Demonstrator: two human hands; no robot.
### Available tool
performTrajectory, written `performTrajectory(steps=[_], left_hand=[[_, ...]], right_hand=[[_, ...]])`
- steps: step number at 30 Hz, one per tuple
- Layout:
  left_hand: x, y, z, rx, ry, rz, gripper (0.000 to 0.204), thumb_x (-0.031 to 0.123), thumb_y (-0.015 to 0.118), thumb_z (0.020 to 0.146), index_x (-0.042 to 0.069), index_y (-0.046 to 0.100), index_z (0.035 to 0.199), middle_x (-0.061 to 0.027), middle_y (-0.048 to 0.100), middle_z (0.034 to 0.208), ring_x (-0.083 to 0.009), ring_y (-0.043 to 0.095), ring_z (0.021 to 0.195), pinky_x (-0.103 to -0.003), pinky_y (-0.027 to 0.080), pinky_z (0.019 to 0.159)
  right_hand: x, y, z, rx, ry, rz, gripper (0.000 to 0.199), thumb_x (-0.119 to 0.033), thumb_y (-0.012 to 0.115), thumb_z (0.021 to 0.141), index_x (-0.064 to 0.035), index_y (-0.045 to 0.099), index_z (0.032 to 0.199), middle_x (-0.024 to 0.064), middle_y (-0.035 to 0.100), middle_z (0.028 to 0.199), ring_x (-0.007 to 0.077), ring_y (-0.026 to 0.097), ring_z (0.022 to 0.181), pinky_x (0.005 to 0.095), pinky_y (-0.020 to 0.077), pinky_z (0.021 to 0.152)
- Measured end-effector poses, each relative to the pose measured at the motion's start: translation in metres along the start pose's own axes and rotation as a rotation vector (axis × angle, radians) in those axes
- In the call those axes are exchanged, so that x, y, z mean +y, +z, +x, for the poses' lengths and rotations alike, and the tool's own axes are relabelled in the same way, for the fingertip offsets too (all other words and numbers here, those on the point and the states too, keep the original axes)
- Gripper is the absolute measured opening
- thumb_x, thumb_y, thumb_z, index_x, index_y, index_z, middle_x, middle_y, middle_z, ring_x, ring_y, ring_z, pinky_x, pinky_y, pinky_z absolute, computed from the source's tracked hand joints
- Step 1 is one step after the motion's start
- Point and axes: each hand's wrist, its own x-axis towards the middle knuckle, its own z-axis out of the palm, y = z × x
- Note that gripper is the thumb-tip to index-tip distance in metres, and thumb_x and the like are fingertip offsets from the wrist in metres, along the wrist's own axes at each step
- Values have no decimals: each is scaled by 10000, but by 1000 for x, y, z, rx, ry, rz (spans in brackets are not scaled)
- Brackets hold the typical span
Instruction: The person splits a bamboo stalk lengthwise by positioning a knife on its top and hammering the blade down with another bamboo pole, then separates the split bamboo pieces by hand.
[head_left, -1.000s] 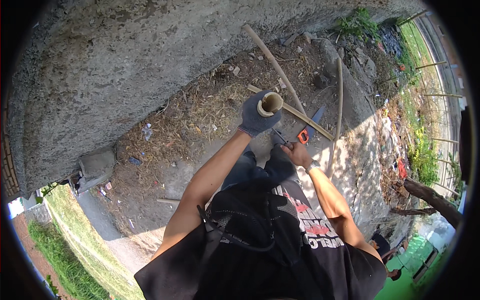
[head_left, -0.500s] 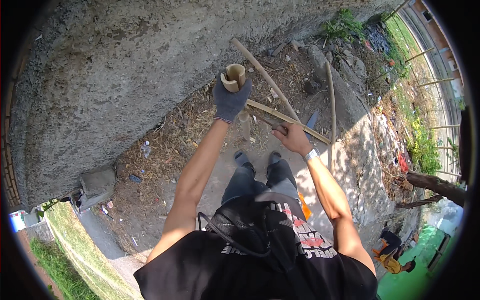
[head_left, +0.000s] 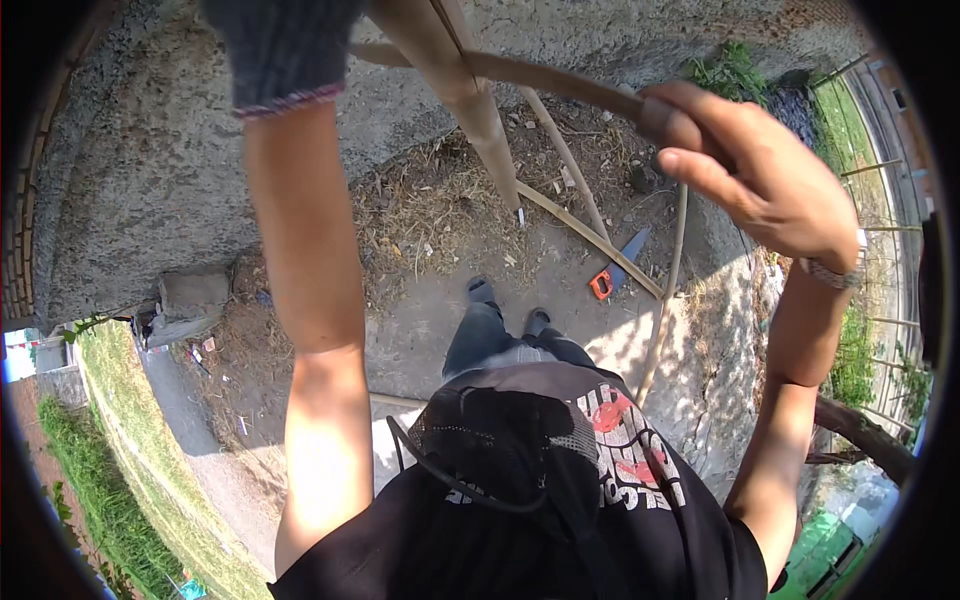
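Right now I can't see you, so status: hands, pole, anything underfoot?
Left hand gloved, on bamboo pole. Right hand bare, gripping thin stick. Saw and loose poles on ground.

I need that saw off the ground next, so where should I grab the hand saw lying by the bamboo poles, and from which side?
Take the hand saw by its orange handle, the end nearer your feet. It lies flat, blade pointing away toward the wall, so reach down from above, probably from the near side.

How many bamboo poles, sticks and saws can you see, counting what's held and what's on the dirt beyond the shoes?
Thick tan upright bamboo pole: 1
Thin brown curved stick in the right hand: 1
Thin bamboo poles beyond the shoes: 3
Orange-handled hand saw: 1
Total: 6
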Motion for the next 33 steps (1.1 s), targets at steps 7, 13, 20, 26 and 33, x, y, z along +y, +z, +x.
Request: performTrajectory(steps=[7, 13, 20, 26, 33], left_hand=[[4, 42, -462, -661, -872, -224, 1414, 500, 921, 718, -86, -3, 1615, -340, 257, 1625, -444, 347, 1496, -484, 315, 1226], [-39, -11, -424, -513, -1228, -134, 1167, 368, 903, 787, -34, 182, 1613, -252, 479, 1510, -354, 582, 1305, -438, 507, 1051], [-22, 93, -333, -407, -1021, -624, 1109, 282, 914, 783, 9, 223, 1606, -242, 496, 1491, -321, 559, 1339, -445, 495, 1085], [52, 153, -288, -254, -713, -762, 961, 224, 952, 727, 38, 408, 1498, -172, 585, 1380, -250, 626, 1212, -395, 536, 1015], [25, 173, -262, -298, -903, -995, 413, 115, 892, 785, 40, 676, 1129, -45, 723, 973, -144, 699, 902, -328, 607, 809]], right_hand=[[272, 418, 49, 443, 493, 192, 405, -321, 637, 960, 28, 583, 1158, 339, 681, 1044, 512, 656, 1038, 555, 512, 901], [280, 384, 35, 242, 631, 295, 386, -307, 649, 962, 29, 574, 1136, 333, 677, 1053, 514, 632, 1076, 553, 503, 905], [239, 464, -11, 496, 535, 246, 434, -287, 706, 924, 27, 570, 1191, 241, 683, 833, 314, 711, 684, 442, 526, 621], [171, 486, -37, 228, 713, 561, 624, -273, 717, 870, 8, 493, 1380, 308, 691, 1040, 506, 655, 1025, 505, 536, 866], [158, 428, -32, 292, 748, 448, 408, -351, 718, 862, 30, 625, 974, 279, 672, 843, 479, 660, 852, 506, 519, 766]])
